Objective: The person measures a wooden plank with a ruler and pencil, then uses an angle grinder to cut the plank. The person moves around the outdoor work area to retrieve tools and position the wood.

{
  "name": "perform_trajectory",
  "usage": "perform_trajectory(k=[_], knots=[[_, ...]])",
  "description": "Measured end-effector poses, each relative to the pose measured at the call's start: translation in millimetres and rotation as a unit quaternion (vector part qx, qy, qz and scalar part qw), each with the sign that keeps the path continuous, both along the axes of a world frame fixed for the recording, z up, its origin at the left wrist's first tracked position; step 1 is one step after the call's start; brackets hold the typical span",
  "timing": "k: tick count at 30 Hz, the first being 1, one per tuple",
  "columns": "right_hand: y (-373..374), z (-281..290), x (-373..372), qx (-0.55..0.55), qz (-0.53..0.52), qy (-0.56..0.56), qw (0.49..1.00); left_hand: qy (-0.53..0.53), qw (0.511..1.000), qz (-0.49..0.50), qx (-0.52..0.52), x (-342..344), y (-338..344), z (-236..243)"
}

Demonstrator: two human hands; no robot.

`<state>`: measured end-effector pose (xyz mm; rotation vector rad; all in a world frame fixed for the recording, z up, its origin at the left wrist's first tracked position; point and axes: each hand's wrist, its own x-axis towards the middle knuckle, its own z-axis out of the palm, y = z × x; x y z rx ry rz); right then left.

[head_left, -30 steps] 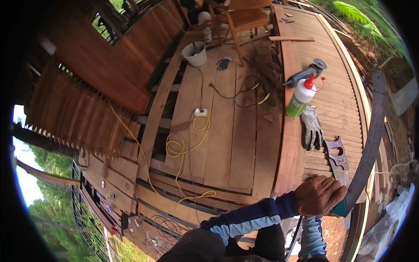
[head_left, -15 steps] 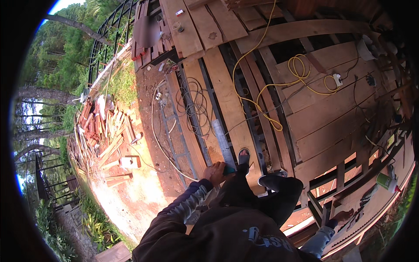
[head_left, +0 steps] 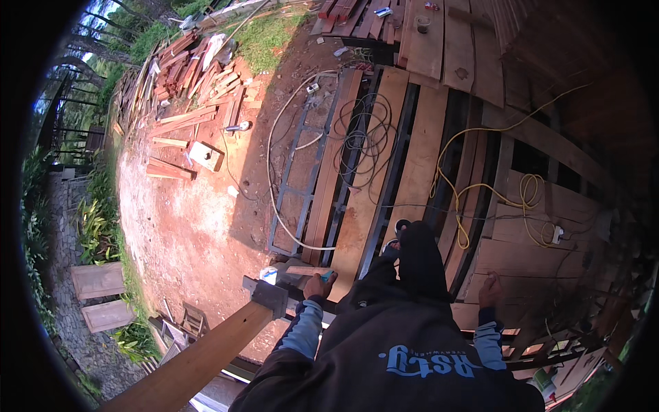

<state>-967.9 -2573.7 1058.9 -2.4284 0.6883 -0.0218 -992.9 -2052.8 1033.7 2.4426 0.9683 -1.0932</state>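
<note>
Teal handle (head_left: 329,276) is gripped in the left hand (head_left: 318,285), near, a little left of the middle. Right hand (head_left: 490,291) is to the right, before the boards (head_left: 522,259); whether it is open or closed, I cannot tell. Near left is a wooden beam (head_left: 199,350). Farther, black cable (head_left: 364,134) lies coiled across planks (head_left: 422,130), with yellow cord (head_left: 480,129) on its right.

The handle (head_left: 328,276) is teal, the cord (head_left: 458,211) yellow.

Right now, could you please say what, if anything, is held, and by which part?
The left hand grips a teal handle; the rest of it is unclear. The right hand looks empty.
</note>
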Motion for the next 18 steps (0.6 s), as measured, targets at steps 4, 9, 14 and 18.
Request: perform_trajectory(k=[4,9,14,18], knots=[[13.3,-3.3,71.7,0.029,0.103,0.061,0.992,-0.033,0.991,0.126,-0.012,-11.1,-9.6,7.3],[31.2,-69.5,206.0,-0.015,0.308,0.014,0.951,-0.058,0.964,0.258,-0.001,-17.5,-22.2,0.9],[127.7,-47.6,328.6,0.056,0.324,0.0,0.944,-0.057,0.934,0.352,0.005,-54.7,-39.2,-30.8],[176.6,-66.3,366.9,0.013,0.409,0.061,0.91,-0.075,0.884,0.46,0.021,-51.7,-36.4,-42.5]])
